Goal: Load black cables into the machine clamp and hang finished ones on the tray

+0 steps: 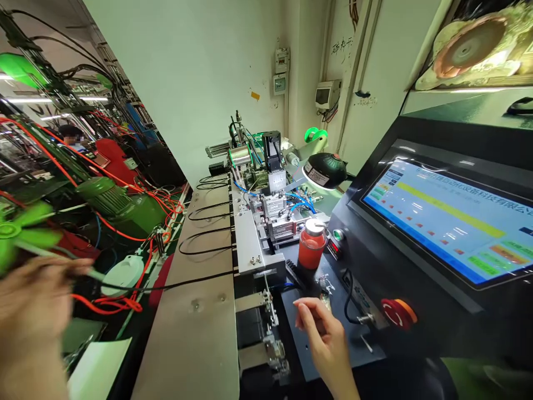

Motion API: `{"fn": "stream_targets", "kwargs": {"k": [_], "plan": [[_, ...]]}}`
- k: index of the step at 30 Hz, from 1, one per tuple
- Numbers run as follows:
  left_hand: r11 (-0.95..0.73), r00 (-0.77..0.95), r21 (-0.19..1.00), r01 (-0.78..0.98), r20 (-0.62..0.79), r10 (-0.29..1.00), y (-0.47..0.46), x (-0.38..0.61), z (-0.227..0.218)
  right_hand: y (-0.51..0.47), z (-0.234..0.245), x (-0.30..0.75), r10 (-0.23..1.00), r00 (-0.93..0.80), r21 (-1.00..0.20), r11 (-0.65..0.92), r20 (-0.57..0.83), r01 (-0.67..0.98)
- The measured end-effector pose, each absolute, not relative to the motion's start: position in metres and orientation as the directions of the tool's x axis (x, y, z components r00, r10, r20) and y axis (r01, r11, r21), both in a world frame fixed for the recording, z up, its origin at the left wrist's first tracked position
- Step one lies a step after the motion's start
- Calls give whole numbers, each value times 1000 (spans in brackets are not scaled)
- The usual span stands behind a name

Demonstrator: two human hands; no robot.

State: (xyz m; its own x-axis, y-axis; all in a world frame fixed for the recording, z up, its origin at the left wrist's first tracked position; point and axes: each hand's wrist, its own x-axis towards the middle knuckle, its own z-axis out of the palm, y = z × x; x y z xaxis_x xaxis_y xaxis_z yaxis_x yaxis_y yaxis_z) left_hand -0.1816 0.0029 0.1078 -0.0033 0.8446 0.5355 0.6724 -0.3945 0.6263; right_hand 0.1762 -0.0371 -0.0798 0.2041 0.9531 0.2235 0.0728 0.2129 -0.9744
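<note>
1. Right hand (pixel 322 339): shown half open, fingers loosely curled, with nothing seen in its hold; it is held just above a dark mounting plate (pixel 297 328), near a small metal fitting (pixel 325 294).
2. Left hand (pixel 33 297): blurred at lower left, so its opening and any hold cannot be told. A thin black cable (pixel 166 287) is seen running from near it across the counter (pixel 187 333).
3. Cable: could be snagged on the machine's edge if drawn taut.
4. Red-filled jar with metal lid (pixel 311 247): stands upright close to the right hand; it could be tipped by a careless wrist movement, and its contents spilled.
5. Red emergency-stop button (pixel 395 314): lies beside the plate; it could be struck accidentally, stopping the machine.
</note>
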Motion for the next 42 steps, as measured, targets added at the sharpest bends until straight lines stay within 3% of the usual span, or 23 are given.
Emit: {"fn": "stream_targets", "kwargs": {"k": [2,4,6,9,14,18,23,25,28,33,37,42], "plan": [[-501,107,675,542,536,837,17,-142,90,-39,-77,175,950,222,-976,206,217,72],[-510,423,701,498,317,849,27,-93,67,-41,-71,174,944,243,-975,212,222,68],[-468,567,746,473,148,810,29,-51,44,-43,-65,174,941,233,-969,235,245,70],[-403,581,776,486,57,812,20,-15,18,-44,-59,171,953,153,-964,252,262,79],[-413,536,774,480,114,837,8,-8,-4,-41,-62,159,970,95,-974,220,224,52],[-535,601,670,515,163,783,10,-12,-9,-38,-63,160,980,25,-979,197,199,59],[-678,770,509,531,44,636,14,-19,-1,-33,-56,175,954,-260,-972,193,152,137],[-641,732,548,537,75,677,13,-17,2,-32,-54,173,958,-205,-964,228,198,135],[-471,570,704,531,115,814,6,-8,3,-34,-59,159,929,65,-922,352,365,161],[-241,465,853,464,-3,885,-3,3,1,-38,-73,134,753,291,-796,483,590,366],[-257,441,821,510,8,898,0,-1,-2,-36,-73,134,802,261,-823,433,538,368],[-305,412,653,694,-13,911,15,-12,-9,-33,-73,151,903,235,-919,301,360,255]]}}
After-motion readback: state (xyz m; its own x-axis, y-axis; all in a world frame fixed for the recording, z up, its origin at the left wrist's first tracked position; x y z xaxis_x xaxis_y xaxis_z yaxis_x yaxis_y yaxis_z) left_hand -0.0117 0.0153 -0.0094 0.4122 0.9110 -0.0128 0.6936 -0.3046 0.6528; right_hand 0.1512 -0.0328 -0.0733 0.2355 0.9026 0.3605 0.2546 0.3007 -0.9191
